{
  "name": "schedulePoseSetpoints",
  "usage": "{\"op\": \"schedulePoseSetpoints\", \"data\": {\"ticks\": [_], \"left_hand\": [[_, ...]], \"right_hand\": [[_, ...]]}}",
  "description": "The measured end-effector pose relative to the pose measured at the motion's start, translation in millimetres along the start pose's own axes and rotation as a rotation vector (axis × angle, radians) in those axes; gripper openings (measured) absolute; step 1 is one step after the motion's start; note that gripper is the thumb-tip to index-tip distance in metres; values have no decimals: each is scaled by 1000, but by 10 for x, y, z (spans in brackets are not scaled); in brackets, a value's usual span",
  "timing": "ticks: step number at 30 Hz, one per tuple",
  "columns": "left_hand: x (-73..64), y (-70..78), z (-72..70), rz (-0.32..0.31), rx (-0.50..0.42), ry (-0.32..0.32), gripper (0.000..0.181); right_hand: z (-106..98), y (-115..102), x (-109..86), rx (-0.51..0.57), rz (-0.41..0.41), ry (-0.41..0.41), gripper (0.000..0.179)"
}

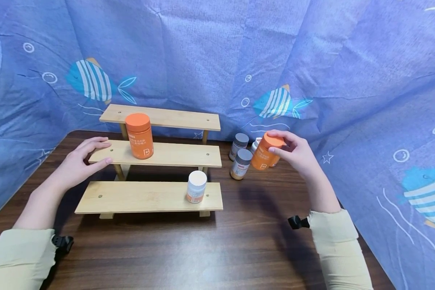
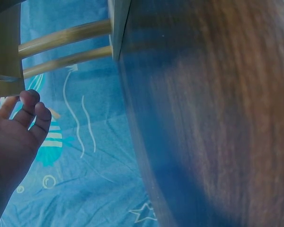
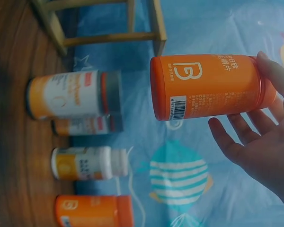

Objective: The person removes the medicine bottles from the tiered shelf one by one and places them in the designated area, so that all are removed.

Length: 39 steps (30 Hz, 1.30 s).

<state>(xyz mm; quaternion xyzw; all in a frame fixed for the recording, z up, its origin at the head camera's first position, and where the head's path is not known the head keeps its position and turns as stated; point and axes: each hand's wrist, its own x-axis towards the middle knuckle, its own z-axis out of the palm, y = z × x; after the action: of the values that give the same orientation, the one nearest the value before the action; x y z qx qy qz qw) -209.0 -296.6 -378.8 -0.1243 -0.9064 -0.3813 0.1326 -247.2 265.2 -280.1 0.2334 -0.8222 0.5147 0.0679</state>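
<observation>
My right hand (image 1: 291, 151) pinches an orange supplement bottle (image 1: 262, 155) by its lid, thumb on one side and fingers on the other. The right wrist view shows this bottle (image 3: 203, 87) lifted off the table, its label and barcode visible. At the left end of the middle tier of a wooden three-tier display stand (image 1: 181, 154), my left hand (image 1: 76, 163) grips the board, thumb at its front edge and fingers further back. A matching orange bottle (image 1: 140, 137) stands upright on that tier. On the lowest tier, towards the right, stands a white bottle (image 1: 196, 187).
Two grey-lidded bottles (image 1: 241, 164) stand on the dark wooden table (image 1: 203, 249) right of the stand. Beside them are a white-capped bottle (image 3: 80, 163) and another orange bottle (image 3: 92, 210). A blue fish-print cloth (image 1: 203, 52) hangs behind and along the sides.
</observation>
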Motion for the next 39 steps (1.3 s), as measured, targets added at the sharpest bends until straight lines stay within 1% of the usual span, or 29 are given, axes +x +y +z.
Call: {"op": "schedulePoseSetpoints", "data": {"ticks": [6,11,15,20,22,27,31,34,39], "left_hand": [[8,-5,0,-1,-2,1,50],[14,7,0,3,2,7,50],[8,15,-5,-2,7,4,50],[8,30,-8,-6,6,0,51],[11,33,-5,-7,8,2,50],[7,25,1,-10,10,-3,50],[7,17,4,-11,8,-3,50],[9,14,4,-10,9,-1,50],[7,13,0,-8,10,-3,49]], "right_hand": [[20,-1,-77,-23,36,-10,42],[37,149,-106,-36,82,3,43],[76,263,-124,-6,107,22,43],[129,442,-133,34,118,24,44],[140,557,-127,42,133,24,44],[170,864,-116,41,170,28,45],[208,996,-114,33,160,23,45],[232,1034,-113,37,165,19,45],[265,956,-130,28,205,15,44]]}}
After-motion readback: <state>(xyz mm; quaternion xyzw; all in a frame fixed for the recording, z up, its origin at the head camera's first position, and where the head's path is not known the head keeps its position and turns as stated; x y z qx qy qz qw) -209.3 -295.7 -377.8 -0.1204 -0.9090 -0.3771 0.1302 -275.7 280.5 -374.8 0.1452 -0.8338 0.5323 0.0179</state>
